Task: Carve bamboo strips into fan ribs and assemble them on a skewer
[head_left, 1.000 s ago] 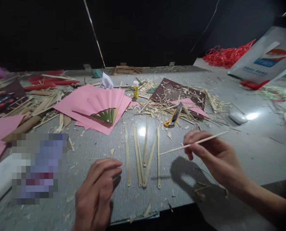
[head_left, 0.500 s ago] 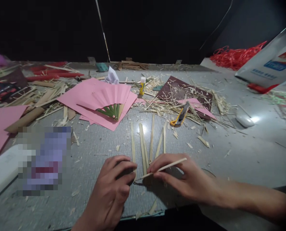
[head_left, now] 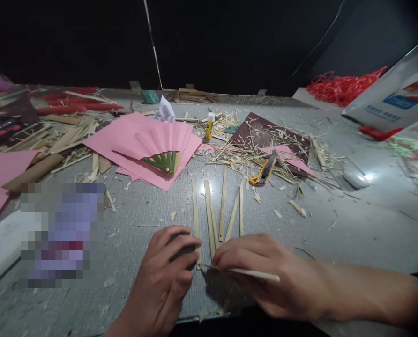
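My left hand (head_left: pixel 168 269) rests curled on the table, its fingertips gripping the edge of the leftmost bamboo strip (head_left: pixel 195 206) near the lower end. Between the fingers of my right hand (head_left: pixel 265 262) is a slim pale stick with a thin dark tip (head_left: pixel 260 273). Held low and nearly flat, it points left, and its tip meets the lower end of that strip. Several other bamboo strips (head_left: pixel 223 201) lie fanned out beyond my right hand; one shows a small dark hole near its end. My right fingertips are partly hidden.
A pink paper fan with green ribs (head_left: pixel 161 140) lies on pink sheets (head_left: pixel 107 135). Behind my hands are a glue stick (head_left: pixel 209 126), a yellow utility knife (head_left: pixel 264 169) and a brown sheet (head_left: pixel 254 128) under shavings. A white mouse (head_left: pixel 354 179) sits right.
My right hand has turned over and lowered, so the stick's back end has swung down towards me. Its tip stays by the strip's end. My left hand keeps its place.
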The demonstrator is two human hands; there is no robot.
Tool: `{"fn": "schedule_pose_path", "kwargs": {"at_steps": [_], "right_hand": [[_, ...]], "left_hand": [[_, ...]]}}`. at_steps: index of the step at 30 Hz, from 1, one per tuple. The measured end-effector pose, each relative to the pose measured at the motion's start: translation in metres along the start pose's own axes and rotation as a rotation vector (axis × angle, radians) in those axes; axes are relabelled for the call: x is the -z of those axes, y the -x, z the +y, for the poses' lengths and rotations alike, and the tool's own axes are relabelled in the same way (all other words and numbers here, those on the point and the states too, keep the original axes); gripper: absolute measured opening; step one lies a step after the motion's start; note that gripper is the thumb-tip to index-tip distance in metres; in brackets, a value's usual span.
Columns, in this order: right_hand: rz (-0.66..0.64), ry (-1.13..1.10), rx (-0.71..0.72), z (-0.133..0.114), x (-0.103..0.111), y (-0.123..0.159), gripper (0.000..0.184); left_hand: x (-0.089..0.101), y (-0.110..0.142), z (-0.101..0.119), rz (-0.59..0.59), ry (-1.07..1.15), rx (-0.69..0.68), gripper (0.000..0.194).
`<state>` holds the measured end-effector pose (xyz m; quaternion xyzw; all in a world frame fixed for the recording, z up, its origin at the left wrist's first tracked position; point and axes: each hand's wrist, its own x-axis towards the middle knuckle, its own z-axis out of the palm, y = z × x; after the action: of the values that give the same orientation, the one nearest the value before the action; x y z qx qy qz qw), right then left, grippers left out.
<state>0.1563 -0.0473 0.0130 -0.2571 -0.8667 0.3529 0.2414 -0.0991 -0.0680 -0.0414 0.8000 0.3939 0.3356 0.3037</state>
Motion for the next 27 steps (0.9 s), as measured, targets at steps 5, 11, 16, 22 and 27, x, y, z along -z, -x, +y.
{"fn": "schedule_pose_path", "kwargs": {"at_steps": [5, 11, 16, 22, 27], "right_hand": [[-0.112, 0.13, 0.117, -0.006, 0.005, -0.003, 0.024], [-0.145, 0.197, 0.14, -0.011, 0.002, -0.006, 0.021], [-0.235, 0.109, 0.021, -0.011, 0.011, -0.029, 0.037], [-0.239, 0.01, 0.027, -0.005, 0.018, -0.056, 0.038], [-0.088, -0.117, 0.0, 0.005, 0.02, -0.042, 0.024]], "left_hand": [[0.0, -0.001, 0.0, 0.006, -0.011, -0.007, 0.049], [0.002, -0.001, 0.001, -0.028, -0.02, -0.019, 0.051], [0.001, 0.001, 0.0, -0.022, -0.042, -0.001, 0.049], [0.003, -0.004, 0.002, -0.005, -0.029, -0.05, 0.048], [0.009, 0.0, 0.007, 0.152, 0.007, 0.029, 0.028]]}}
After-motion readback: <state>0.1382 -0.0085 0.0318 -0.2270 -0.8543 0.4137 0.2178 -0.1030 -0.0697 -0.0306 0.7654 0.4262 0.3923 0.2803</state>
